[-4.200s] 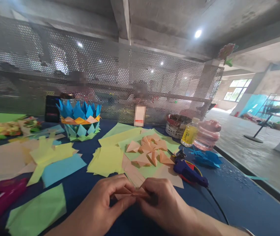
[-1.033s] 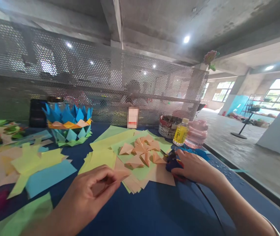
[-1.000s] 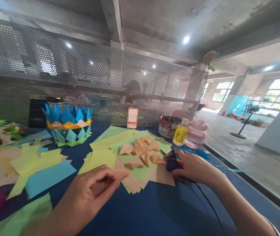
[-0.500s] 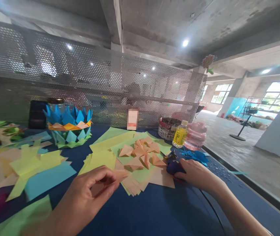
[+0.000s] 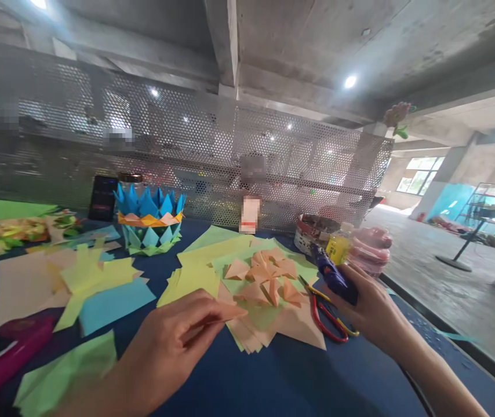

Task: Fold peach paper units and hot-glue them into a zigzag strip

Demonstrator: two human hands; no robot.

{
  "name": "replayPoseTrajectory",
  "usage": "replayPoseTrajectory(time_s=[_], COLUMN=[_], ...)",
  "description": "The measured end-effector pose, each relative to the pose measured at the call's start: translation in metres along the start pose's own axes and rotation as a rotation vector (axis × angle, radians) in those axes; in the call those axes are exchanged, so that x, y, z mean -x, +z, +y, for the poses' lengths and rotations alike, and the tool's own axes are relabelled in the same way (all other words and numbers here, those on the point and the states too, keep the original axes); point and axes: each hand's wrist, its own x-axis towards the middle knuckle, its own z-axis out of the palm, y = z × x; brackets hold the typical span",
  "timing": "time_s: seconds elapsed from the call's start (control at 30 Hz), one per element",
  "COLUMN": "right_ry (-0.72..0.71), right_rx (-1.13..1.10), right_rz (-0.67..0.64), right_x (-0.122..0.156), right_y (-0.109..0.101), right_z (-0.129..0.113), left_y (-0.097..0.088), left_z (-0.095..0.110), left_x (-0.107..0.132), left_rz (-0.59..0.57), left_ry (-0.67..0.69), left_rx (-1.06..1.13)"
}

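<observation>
**Q:** Head view. State of the left hand?

**A:** The left hand (image 5: 171, 339) pinches a folded orange paper piece (image 5: 232, 313) between thumb and fingers, in front of the paper sheets (image 5: 213, 243). The grip presumably holds the crease closed. The pointed end projects beyond the fingertips, probably so that it remains accessible.

**Q:** State of the right hand?

**A:** The right hand (image 5: 375, 307) is wrapped around a blue tool (image 5: 337, 278), apparently a glue gun, held above the table. The nozzle points away from both hands, likely as a heat precaution. Trigger position: cannot tell.

**Q:** Surrounding items?

**A:** More orange folded pieces (image 5: 267, 267) lie on the sheets between the hands, seemingly grouped for reach. A red-and-yellow-handled hand tool (image 5: 319, 293) lies just beside the right hand. The tiered paper ring (image 5: 149, 220) stands well apart, rear left.
</observation>
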Motion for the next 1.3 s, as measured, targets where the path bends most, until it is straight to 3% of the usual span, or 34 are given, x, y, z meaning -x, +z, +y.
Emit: replayPoseTrajectory(time_s=[0.13,0.3,0.53,0.9,1.3], right_ry=[-0.072,-0.123,-0.26,-0.318,-0.343], right_rx=[-0.395,-0.639,-0.607,-0.515,-0.46], right_rz=[-0.075,-0.274,-0.355,-0.28,-0.261], right_x=[0.008,0.022,0.034,0.035,0.039], right_y=[0.002,0.009,0.015,0.008,0.008], right_z=[-0.026,-0.048,-0.06,-0.074,-0.077], left_y=[-0.003,-0.007,-0.007,-0.008,-0.001], left_z=[-0.008,-0.007,-0.003,0.008,-0.003], left_x=[0.001,-0.001,-0.001,-0.003,0.003], left_rz=[0.103,0.111,0.105,0.057,0.072], left_ry=[0.222,0.274,0.315,0.413,0.464], left_rx=[-0.307,-0.437,-0.475,-0.479,-0.487])
